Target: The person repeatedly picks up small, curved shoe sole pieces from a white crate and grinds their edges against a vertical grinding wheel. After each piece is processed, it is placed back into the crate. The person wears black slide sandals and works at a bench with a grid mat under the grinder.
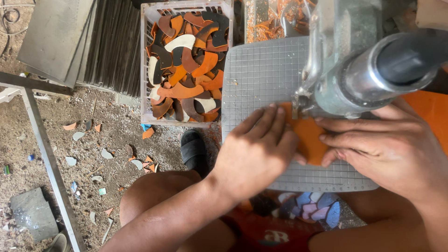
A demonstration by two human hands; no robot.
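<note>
An orange leather piece (310, 139) lies flat on a grey gridded cutting mat (261, 79), its far end under the head of a grey metal machine (354, 70). My left hand (254, 151) presses on the piece's left side, fingers spread flat over it. My right hand (387, 149) holds the right side, fingertips on the orange edge. Both hands sit just below the machine's working tip (297, 108).
A white plastic crate (186, 60) full of curved orange, brown, black and white cut pieces stands left of the mat. Scraps litter the dirt floor (93, 154). A black sandal (193, 149), a metal frame bar (46, 154) and stacked grey sheets (70, 37) lie nearby.
</note>
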